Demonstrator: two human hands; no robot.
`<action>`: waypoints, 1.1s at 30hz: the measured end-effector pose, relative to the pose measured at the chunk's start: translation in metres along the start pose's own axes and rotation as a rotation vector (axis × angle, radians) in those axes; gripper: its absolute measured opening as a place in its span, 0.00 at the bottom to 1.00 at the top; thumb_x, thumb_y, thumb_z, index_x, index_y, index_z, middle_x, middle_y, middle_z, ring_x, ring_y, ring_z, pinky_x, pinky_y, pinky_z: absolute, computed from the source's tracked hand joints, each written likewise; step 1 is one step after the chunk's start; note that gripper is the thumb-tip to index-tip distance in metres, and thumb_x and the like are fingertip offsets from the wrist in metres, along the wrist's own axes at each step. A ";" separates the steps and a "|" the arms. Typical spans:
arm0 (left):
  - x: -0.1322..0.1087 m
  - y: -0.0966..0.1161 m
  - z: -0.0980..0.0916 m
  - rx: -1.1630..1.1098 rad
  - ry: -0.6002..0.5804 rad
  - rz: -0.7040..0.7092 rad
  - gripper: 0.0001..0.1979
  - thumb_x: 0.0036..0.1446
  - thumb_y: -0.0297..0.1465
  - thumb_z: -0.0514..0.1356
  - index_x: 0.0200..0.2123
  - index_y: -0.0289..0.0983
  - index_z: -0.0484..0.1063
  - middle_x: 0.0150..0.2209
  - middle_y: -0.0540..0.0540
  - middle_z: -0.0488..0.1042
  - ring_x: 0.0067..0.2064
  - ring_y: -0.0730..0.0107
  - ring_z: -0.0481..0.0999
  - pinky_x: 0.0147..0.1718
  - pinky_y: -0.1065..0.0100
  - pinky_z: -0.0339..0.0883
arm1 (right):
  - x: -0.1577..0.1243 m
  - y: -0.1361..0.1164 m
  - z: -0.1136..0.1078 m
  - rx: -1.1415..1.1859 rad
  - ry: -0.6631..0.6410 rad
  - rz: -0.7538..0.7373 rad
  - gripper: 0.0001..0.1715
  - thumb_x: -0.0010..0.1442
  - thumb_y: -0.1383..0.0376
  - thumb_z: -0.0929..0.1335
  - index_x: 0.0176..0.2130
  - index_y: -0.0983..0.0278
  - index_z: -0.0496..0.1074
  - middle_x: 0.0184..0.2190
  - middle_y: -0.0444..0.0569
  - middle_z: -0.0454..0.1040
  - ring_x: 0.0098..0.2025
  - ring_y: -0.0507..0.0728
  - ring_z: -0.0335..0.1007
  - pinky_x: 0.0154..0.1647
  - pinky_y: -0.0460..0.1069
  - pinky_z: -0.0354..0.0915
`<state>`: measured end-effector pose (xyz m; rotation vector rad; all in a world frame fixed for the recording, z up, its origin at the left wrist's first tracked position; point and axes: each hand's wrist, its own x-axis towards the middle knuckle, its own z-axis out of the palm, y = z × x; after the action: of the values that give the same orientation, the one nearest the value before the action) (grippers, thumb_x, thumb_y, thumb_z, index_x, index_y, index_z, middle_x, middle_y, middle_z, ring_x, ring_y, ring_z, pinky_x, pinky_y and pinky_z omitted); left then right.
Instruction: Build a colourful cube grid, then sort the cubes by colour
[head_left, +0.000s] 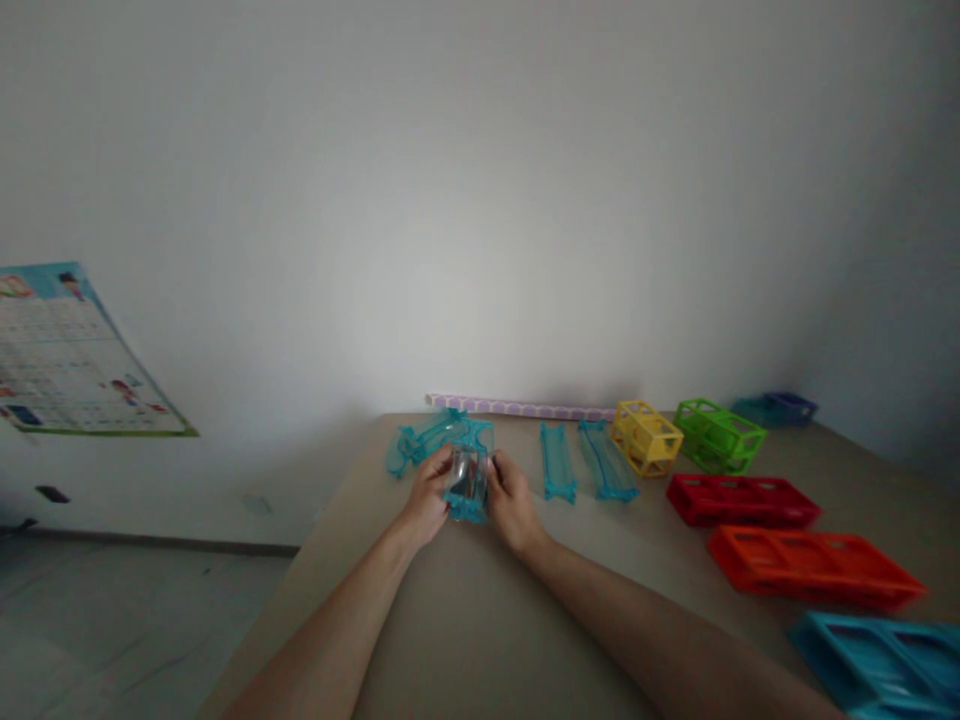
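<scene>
At the table (442,630), your left hand (433,493) and right hand (511,497) are pinching a teal piece (466,508) from both sides — two strips (557,465) lying to its right.

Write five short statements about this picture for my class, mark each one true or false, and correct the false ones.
1. The left hand and right hand both hold one see-through piece. True.

2. The yellow frame stands to the right of the green frame. False: it stands to the left of it.

3. The red tray lies farther from the person than the orange tray. True.

4. The purple patterned strip lies nearer the person than the hands do. False: it lies beyond them, by the wall.

5. A poster is on the wall at the left of the picture. True.
</scene>
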<state>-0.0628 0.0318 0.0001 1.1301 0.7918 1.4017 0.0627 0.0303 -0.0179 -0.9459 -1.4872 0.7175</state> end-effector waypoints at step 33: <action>0.005 -0.004 -0.011 0.503 0.154 0.202 0.26 0.58 0.45 0.57 0.55 0.36 0.68 0.32 0.44 0.76 0.25 0.68 0.74 0.14 0.72 0.64 | -0.007 -0.016 -0.004 -0.216 0.158 -0.305 0.10 0.64 0.61 0.66 0.31 0.62 0.64 0.30 0.43 0.66 0.30 0.51 0.64 0.32 0.46 0.64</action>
<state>-0.0713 0.0389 -0.0066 1.5315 1.2128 1.5135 0.0643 0.0162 -0.0071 -0.8874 -1.5444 0.2597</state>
